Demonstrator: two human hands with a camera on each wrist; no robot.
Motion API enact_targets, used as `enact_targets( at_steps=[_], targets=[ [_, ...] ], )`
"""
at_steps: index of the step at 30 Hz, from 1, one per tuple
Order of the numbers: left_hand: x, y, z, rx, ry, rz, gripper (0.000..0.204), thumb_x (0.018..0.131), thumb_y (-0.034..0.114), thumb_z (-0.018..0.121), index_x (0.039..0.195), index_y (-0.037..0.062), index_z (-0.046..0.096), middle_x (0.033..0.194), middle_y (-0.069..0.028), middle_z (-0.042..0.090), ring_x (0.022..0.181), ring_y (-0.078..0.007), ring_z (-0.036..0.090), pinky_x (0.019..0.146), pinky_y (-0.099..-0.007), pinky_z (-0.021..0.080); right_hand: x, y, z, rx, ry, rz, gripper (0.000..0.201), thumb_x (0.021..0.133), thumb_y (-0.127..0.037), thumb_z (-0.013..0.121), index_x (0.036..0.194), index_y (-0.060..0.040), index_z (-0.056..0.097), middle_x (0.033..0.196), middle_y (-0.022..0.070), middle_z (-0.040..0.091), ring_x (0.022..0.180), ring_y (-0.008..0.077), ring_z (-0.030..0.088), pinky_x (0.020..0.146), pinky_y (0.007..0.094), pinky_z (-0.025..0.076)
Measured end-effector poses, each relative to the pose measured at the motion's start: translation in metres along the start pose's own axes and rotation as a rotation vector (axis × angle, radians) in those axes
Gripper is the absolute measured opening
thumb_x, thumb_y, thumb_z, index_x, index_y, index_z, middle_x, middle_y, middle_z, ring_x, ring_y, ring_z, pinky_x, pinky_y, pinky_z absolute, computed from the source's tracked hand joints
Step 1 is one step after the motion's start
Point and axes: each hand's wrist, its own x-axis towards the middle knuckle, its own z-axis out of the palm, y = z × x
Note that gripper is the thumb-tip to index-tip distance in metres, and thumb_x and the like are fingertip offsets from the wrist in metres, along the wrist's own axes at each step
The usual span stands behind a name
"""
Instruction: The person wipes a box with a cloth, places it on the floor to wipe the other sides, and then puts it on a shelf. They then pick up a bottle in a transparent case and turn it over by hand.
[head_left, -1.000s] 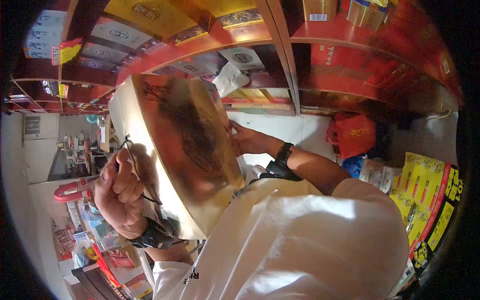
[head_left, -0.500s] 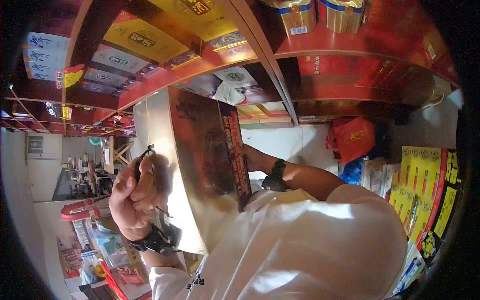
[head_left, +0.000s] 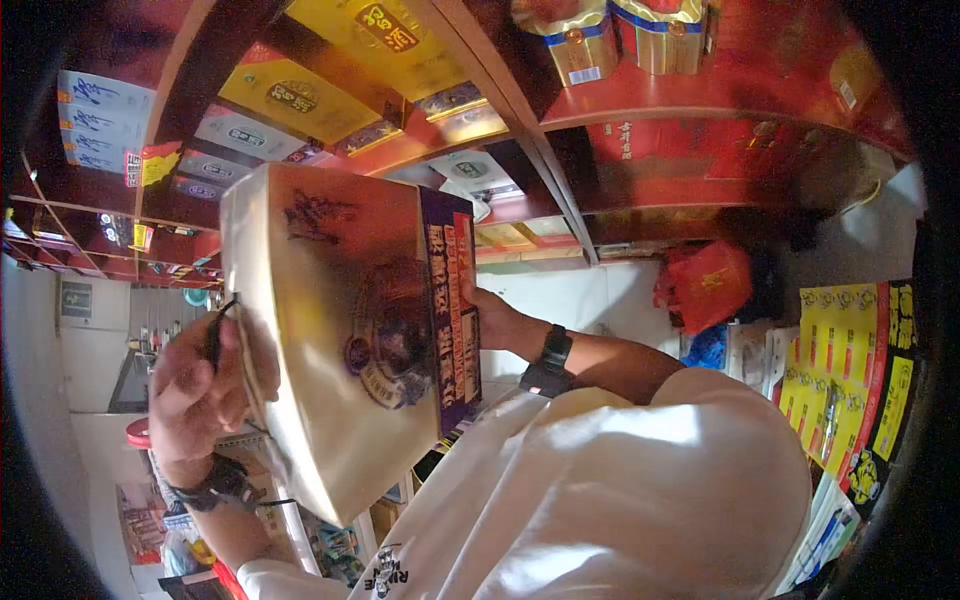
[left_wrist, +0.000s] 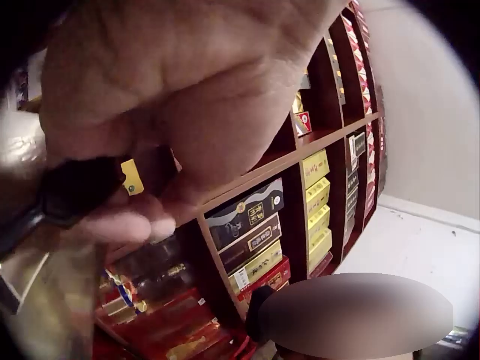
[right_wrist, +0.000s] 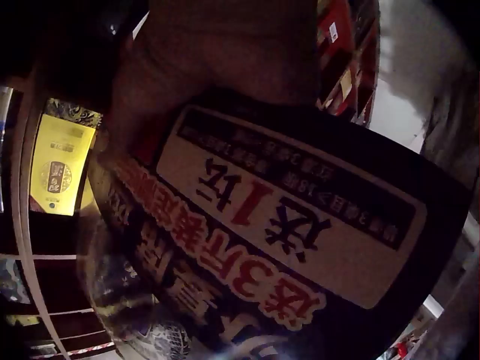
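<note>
Standing there, I saw a big, shiny gold carton [head_left: 340, 400] tilted in the air in front of the person's white shirt [head_left: 640, 470], between the 2 hands. The left hand [head_left: 195, 390] had its fingers hooked around a black cord [head_left: 262, 425] at the carton's pale side. The right hand [head_left: 505, 325] grasped the far edge, beside the dark printed side [head_left: 455, 330]; I couldn't tell how all 5 of its fingers lay.

By my reckoning, the handling was partway along. The carton was up and in hand, and the cord was caught in the fingers. Neither hand had let go, and the carton wasn't resting on the red shelf [head_left: 645, 95], so setting it down and releasing it were both undone. I couldn't judge how much else remained.

The head view alone took in the whole carton with both hands, plus a red bag [head_left: 710, 285] lying low beyond the right arm and yellow printed sheets [head_left: 835, 375] off to the side. The left wrist view showed what that one didn't: the palm up close, the fingertips bent in by the cord, and yellow boxes [left_wrist: 318, 206] stacked in a rack behind. There, only a slice of the carton came in at the edge. The right wrist view was dim, but it brought the side's lettering near, with a "1" and a "3" readable, and a yellow box [right_wrist: 60, 165] on shelving beyond. The cord couldn't be made out there.
</note>
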Motion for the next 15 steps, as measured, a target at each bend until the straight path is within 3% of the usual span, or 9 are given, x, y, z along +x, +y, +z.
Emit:
enact_targets(
  at_steps=[5,6,7,8,9,11,12,13,15],
  targets=[
    [-0.023,0.041,-0.011,0.131,0.046,0.098,0.067,0.083,0.041,0.085,0.119,-0.0047,0.052,0.071,0.0014,0.051,0.054,-0.0071,0.053,0.047,-0.0210,0.046,0.019,-0.004,0.055,-0.038,-0.104,-0.031,0.066,0.094,-0.047,0.071,0.143,-0.0077,0.053,0.135,0.0107,0.066,0.119,0.0274,0.067,0.105,0.0485,0.054],
    [-0.029,0.045,-0.014,0.221,0.022,0.191,0.069,0.085,0.043,0.081,0.123,-0.0063,0.051,0.076,0.0004,0.056,0.055,-0.0062,0.052,0.045,-0.0191,0.043,0.019,-0.007,0.087,-0.094,-0.053,-0.079,0.067,0.089,-0.051,0.075,0.137,-0.0078,0.058,0.124,0.0103,0.071,0.113,0.0269,0.069,0.099,0.0483,0.057],
    [-0.036,0.050,-0.017,0.317,0.005,0.297,0.071,0.088,0.045,0.078,0.127,-0.0080,0.051,0.082,-0.0006,0.060,0.056,-0.0053,0.052,0.043,-0.0172,0.040,0.017,-0.007,0.095,-0.125,-0.084,-0.064,0.067,0.089,-0.051,0.075,0.137,-0.0078,0.058,0.124,0.0103,0.071,0.113,0.0269,0.069,0.099,0.0483,0.057],
    [-0.046,0.064,-0.031,0.367,-0.045,0.252,0.078,0.085,0.045,0.080,0.134,-0.0073,0.049,0.102,-0.0059,0.065,0.065,-0.0074,0.057,0.054,-0.0189,0.046,0.017,-0.006,0.102,-0.122,-0.032,-0.080,0.066,0.090,-0.050,0.074,0.137,-0.0076,0.057,0.124,0.0104,0.070,0.114,0.0273,0.069,0.099,0.0486,0.057],
    [-0.055,0.069,-0.028,0.370,-0.019,0.293,0.078,0.085,0.045,0.080,0.134,-0.0073,0.049,0.102,-0.0059,0.065,0.065,-0.0074,0.057,0.054,-0.0189,0.046,0.019,-0.006,0.115,-0.118,0.020,-0.096,0.064,0.091,-0.049,0.074,0.137,-0.0075,0.057,0.124,0.0106,0.070,0.114,0.0278,0.069,0.099,0.0489,0.057],
    [-0.067,0.076,-0.021,0.382,0.241,0.408,0.080,0.082,0.038,0.082,0.139,-0.0044,0.048,0.115,-0.0093,0.064,0.083,-0.0131,0.063,0.068,-0.0246,0.050,0.023,-0.005,0.130,-0.117,-0.091,-0.062,0.060,0.093,-0.048,0.071,0.136,-0.0094,0.057,0.123,0.0094,0.071,0.113,0.0280,0.069,0.099,0.0491,0.056],
    [-0.077,0.088,-0.023,0.471,0.191,0.335,0.082,0.083,0.036,0.081,0.146,-0.0023,0.045,0.133,-0.0115,0.059,0.096,-0.0129,0.061,0.078,-0.0271,0.049,0.025,-0.001,0.129,-0.074,-0.038,-0.076,0.057,0.094,-0.048,0.070,0.135,-0.0109,0.058,0.121,0.0085,0.071,0.111,0.0280,0.070,0.098,0.0490,0.057],
    [-0.081,0.090,-0.019,0.472,0.211,0.373,0.082,0.083,0.036,0.081,0.146,-0.0023,0.045,0.133,-0.0115,0.059,0.096,-0.0129,0.061,0.078,-0.0271,0.049,0.025,0.003,0.129,-0.029,0.016,-0.091,0.054,0.095,-0.049,0.069,0.133,-0.0123,0.059,0.119,0.0075,0.071,0.109,0.0280,0.070,0.097,0.0488,0.057],
    [-0.085,0.087,-0.001,0.464,0.318,0.452,0.079,0.086,0.035,0.079,0.147,-0.0029,0.045,0.135,-0.0098,0.059,0.105,-0.0128,0.059,0.086,-0.0248,0.047,0.019,0.001,0.147,-0.075,-0.063,-0.083,0.057,0.096,-0.050,0.067,0.136,-0.0110,0.057,0.124,0.0076,0.070,0.113,0.0279,0.068,0.100,0.0486,0.055]
  ],
)
